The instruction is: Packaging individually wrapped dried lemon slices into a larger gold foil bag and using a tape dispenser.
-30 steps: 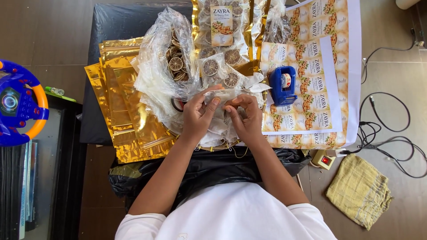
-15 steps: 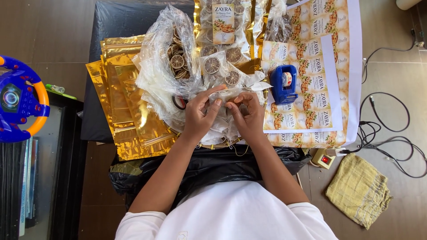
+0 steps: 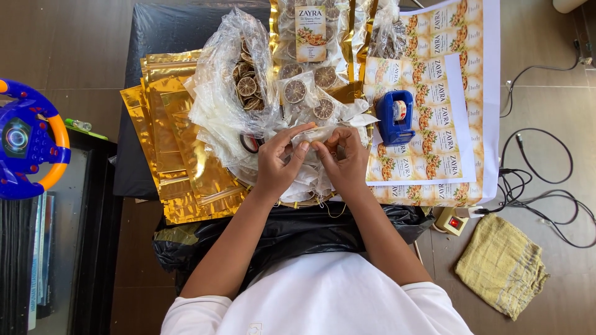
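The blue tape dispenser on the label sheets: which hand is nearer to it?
The right hand. It sits just beside the blue tape dispenser, slightly below it. The left hand lies farther away, beyond the right one.

Blue tape dispenser (image 3: 395, 118) on label sheets (image 3: 434, 93), gold foil pouches (image 3: 180, 161), toy steering wheel (image 3: 28, 139), yellow cloth (image 3: 501, 265)

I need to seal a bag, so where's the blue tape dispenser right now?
In the head view, the blue tape dispenser sits on the label sheets, just beyond and to the right of the right hand.
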